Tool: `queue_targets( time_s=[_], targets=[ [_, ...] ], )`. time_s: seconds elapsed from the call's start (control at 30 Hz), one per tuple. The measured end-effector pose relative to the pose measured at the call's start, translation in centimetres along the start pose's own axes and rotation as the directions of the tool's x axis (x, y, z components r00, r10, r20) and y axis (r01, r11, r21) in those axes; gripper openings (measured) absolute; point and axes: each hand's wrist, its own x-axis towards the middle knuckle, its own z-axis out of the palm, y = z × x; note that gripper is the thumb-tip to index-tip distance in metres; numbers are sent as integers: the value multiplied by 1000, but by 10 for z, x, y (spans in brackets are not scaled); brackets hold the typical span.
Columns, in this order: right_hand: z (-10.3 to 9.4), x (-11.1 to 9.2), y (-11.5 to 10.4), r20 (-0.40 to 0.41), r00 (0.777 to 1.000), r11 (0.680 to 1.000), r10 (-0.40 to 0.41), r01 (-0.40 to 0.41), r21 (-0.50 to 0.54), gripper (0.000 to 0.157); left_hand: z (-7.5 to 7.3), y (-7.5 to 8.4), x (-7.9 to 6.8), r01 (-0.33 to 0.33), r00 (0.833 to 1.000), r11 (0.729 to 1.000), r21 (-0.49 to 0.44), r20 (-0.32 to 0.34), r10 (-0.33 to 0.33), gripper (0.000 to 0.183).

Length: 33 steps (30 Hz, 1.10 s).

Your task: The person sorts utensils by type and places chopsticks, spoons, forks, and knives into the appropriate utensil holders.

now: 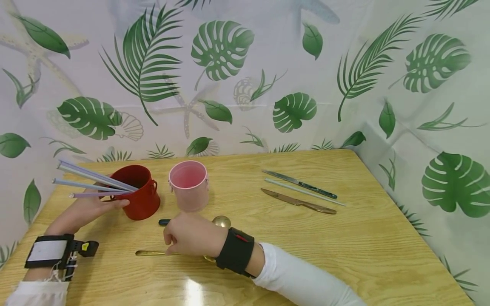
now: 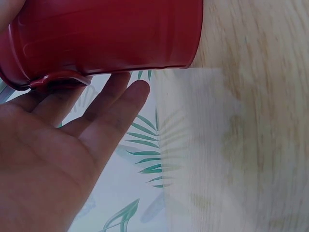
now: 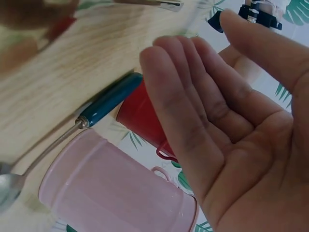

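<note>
My left hand (image 1: 89, 208) holds the red bucket (image 1: 142, 206) at its left side, thumb in front and the other fingers behind it by the handle loop. Several pale purple and blue straws (image 1: 95, 178) lean out of that bucket to the left. Above two spoons hovers my right hand (image 1: 193, 233), fingers slightly bent and palm free in the right wrist view. One spoon has a teal handle (image 3: 108, 99) and a silver bowl (image 3: 9, 188). Of the gold spoon, the handle (image 1: 147, 253) shows left of the hand; its middle is hidden. Behind the right hand stands a pink bucket (image 1: 191, 197).
Toward the right of the wooden table (image 1: 375, 255) lie a knife with a dark green handle (image 1: 317, 190), a pale straw (image 1: 283, 185) and a copper-coloured knife (image 1: 298, 202). A leaf-patterned cloth (image 1: 237, 93) rises behind the table and along its right side.
</note>
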Motion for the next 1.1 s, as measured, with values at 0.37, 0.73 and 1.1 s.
queue_targets(
  time_s=[0.37, 0.73, 1.1],
  targets=[
    [4, -2, -2, 45, 999, 1000, 3, -3, -4, 14, 1, 1, -1, 12, 1000, 1000, -2, -11, -12, 76],
    [8, -1, -2, 84, 996, 1000, -19, 18, 19, 14, 3, -2, 0, -15, 1000, 1000, -6, -10, 15, 74],
    [15, 2, 1, 63, 998, 1000, -28, 27, 16, 16, 2, -4, 1, 2, 1000, 1000, -5, -16, -3, 77]
  ],
)
